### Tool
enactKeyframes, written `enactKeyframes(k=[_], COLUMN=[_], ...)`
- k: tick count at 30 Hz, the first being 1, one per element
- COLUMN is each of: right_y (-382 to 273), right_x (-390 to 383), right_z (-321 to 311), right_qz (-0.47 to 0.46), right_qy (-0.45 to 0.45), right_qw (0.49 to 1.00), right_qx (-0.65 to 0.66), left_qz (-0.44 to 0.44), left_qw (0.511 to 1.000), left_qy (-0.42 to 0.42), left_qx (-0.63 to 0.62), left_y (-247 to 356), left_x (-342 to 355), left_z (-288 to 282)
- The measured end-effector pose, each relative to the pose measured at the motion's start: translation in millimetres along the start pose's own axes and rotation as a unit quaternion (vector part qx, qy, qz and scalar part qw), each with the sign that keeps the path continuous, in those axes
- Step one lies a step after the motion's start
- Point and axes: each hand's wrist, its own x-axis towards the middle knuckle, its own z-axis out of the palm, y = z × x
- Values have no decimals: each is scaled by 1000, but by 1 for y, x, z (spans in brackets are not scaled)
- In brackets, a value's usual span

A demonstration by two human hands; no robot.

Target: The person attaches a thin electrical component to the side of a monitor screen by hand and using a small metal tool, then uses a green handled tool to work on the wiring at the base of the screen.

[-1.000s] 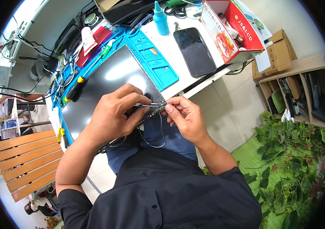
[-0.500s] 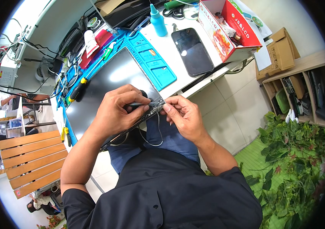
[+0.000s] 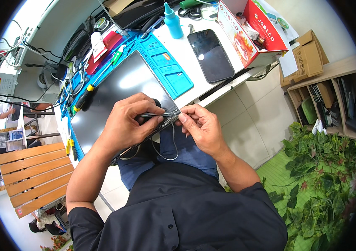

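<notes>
**Both hands at the near corner of a dark panel**

Head view: the left hand [image 3: 125,123] pinches a pair of slim metal tweezers [image 3: 155,114] between thumb and fingers, tips aimed at the near right corner of a large dark panel [image 3: 115,96]. The right hand [image 3: 201,127] has its fingertips pressed together on that same corner, just where the panel overhangs the table edge [image 3: 224,85]. A thin cable loop [image 3: 167,150] hangs below the corner over the person's lap.

The panel lies tilted on a blue work mat [image 3: 167,67], which shows along its right side. A screwdriver with a yellow-and-black handle [image 3: 85,95] lies just beside the panel's left edge. To the right, well apart from the hands, a dark phone [image 3: 210,55] lies flat on bare white tabletop, near a red box [image 3: 249,31]. A blue bottle [image 3: 172,21] stands at the mat's far end.
</notes>
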Motion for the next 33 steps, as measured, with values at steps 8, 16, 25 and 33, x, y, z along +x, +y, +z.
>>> enactKeyframes(k=[8, 16, 25, 33], right_y=[0, 0, -3, -3], right_x=[1, 1, 1, 1], right_z=[0, 1, 0, 0], right_qz=[6, -3, 4, -12], right_qy=[0, 2, 3, -5], right_qw=[1000, 1000, 1000, 1000], right_qx=[-1, 4, -4, -21], left_qz=[-5, 1, 41, 16], left_qw=[1000, 1000, 997, 999], left_qy=[-2, -1, 3, 5], left_qx=[5, 7, 66, 33], left_y=[2, 2, 4, 7], left_x=[-1, -4, -4, -2], left_z=[0, 1, 3, -2])
